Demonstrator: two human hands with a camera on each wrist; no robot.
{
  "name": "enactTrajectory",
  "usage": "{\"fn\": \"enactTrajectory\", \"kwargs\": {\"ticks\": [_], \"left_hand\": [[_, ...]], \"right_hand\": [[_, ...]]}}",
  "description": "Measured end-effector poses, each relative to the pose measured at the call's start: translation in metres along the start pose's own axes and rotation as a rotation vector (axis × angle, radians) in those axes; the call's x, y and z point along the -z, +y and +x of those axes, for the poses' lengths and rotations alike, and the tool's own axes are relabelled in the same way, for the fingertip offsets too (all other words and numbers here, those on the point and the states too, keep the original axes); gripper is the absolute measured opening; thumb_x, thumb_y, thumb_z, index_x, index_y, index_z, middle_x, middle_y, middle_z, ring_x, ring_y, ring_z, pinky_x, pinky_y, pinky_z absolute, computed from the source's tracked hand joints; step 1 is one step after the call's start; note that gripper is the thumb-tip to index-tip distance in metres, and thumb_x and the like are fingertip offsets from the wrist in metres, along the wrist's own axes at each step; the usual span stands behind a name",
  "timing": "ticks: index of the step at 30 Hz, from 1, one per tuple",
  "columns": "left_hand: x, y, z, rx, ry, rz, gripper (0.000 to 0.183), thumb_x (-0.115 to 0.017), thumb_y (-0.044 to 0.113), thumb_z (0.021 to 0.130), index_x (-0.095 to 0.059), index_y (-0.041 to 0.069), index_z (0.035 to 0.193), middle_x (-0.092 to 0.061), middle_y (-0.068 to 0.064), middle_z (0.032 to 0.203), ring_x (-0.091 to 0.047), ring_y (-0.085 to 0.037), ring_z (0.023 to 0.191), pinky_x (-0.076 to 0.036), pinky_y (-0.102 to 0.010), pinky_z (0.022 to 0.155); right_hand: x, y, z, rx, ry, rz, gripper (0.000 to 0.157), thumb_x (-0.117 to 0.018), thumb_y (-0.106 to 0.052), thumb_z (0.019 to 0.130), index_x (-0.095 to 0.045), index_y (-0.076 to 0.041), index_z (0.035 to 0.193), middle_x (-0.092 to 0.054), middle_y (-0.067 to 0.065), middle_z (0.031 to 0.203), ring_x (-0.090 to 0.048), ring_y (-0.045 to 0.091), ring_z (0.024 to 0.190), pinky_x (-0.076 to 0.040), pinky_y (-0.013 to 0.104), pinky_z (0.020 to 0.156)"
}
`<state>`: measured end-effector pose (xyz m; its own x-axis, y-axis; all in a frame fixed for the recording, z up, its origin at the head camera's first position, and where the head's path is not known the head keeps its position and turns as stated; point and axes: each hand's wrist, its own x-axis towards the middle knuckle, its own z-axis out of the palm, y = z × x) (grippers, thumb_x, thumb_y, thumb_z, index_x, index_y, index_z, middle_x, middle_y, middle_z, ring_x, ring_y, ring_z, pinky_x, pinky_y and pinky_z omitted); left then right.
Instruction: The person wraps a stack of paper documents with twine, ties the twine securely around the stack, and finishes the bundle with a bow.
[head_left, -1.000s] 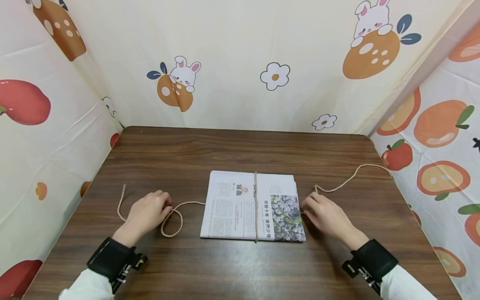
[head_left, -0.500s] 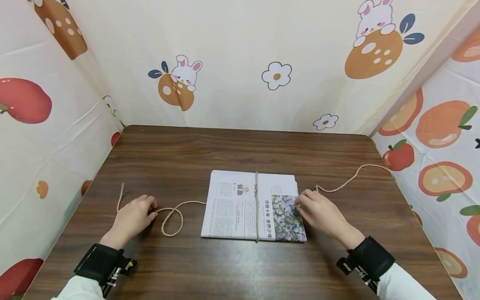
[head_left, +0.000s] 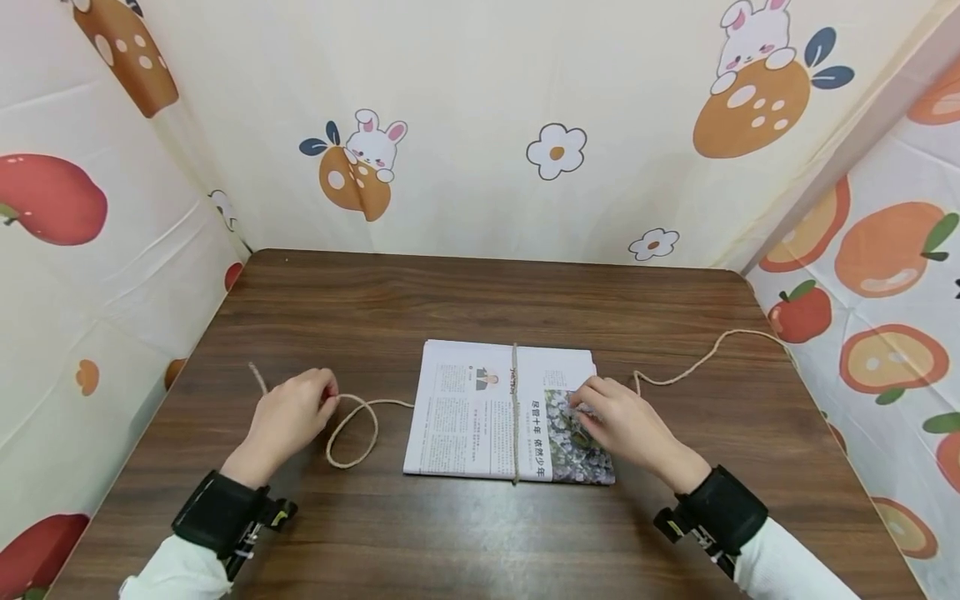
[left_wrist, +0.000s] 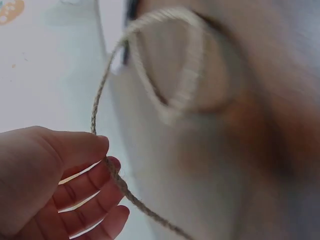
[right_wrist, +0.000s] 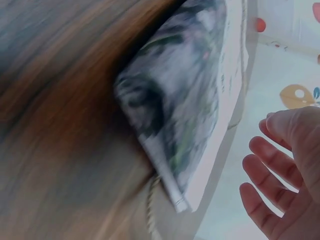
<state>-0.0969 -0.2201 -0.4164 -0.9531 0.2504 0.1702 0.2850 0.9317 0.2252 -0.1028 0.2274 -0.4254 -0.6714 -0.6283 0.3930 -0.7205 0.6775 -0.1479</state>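
Observation:
A folded stack of newspaper [head_left: 465,417] lies on the table, with a strand of twine [head_left: 515,417] crossing its face from top to bottom. Left of the stack, my left hand [head_left: 288,412] pinches the loose twine [left_wrist: 145,207] between thumb and fingertip, as the left wrist view shows. Between that hand and the paper the twine forms a loop [head_left: 330,450]. Over the stack's right part, above the printed flower photo [head_left: 573,458], my right hand [head_left: 626,425] hovers with loosely bent fingers and holds nothing. In the right wrist view its fingers [right_wrist: 270,180] are apart from the paper.
Another length of twine [head_left: 697,364] runs from the stack's right side across the brown wooden table [head_left: 480,542] and over its right edge. Patterned cloth [head_left: 465,167] hangs behind the table and along both sides.
My left hand shifted left along the twine, then came back right and up with it. My right hand left the stack's right edge and moved left over the paper.

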Motion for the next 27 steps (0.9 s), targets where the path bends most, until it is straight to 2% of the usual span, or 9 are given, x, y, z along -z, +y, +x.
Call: {"fn": "enactTrajectory", "kwargs": {"ticks": [5,13,19,27], "left_hand": [[0.011,0.027,0.018,-0.086,0.061,0.008,0.013,-0.067,0.01,0.079,-0.055,0.013,0.076,-0.049,0.002,0.068,-0.042,-0.01,0.054,-0.033,-0.026,0.045],[0.02,0.072,0.046,-0.228,0.086,0.006,0.013,-0.066,0.011,0.08,-0.055,0.013,0.075,-0.049,0.003,0.07,-0.044,-0.011,0.058,-0.037,-0.026,0.049],[0.02,0.102,0.062,-0.332,0.132,0.005,0.014,-0.065,0.01,0.082,-0.054,0.012,0.073,-0.046,0.003,0.067,-0.041,-0.011,0.057,-0.035,-0.024,0.048],[0.009,0.134,0.077,-0.394,0.146,0.014,0.012,-0.065,0.012,0.083,-0.055,0.013,0.075,-0.048,0.002,0.068,-0.042,-0.011,0.057,-0.035,-0.023,0.048]], "right_hand": [[0.002,-0.01,0.014,0.021,-0.009,0.026,0.018,-0.071,-0.011,0.077,-0.062,-0.015,0.093,-0.058,-0.003,0.088,-0.055,0.009,0.076,-0.044,0.027,0.064],[0.01,-0.025,0.046,0.047,-0.048,0.054,0.015,-0.066,-0.012,0.082,-0.062,-0.016,0.096,-0.058,-0.005,0.091,-0.056,0.009,0.08,-0.045,0.027,0.065],[0.012,-0.036,0.066,0.08,-0.045,0.051,0.015,-0.066,-0.015,0.083,-0.061,-0.016,0.097,-0.06,-0.005,0.091,-0.058,0.008,0.081,-0.046,0.025,0.065],[0.01,-0.044,0.081,0.04,-0.042,0.083,0.015,-0.063,-0.016,0.086,-0.06,-0.014,0.1,-0.061,-0.003,0.091,-0.06,0.009,0.083,-0.048,0.026,0.067]]}}
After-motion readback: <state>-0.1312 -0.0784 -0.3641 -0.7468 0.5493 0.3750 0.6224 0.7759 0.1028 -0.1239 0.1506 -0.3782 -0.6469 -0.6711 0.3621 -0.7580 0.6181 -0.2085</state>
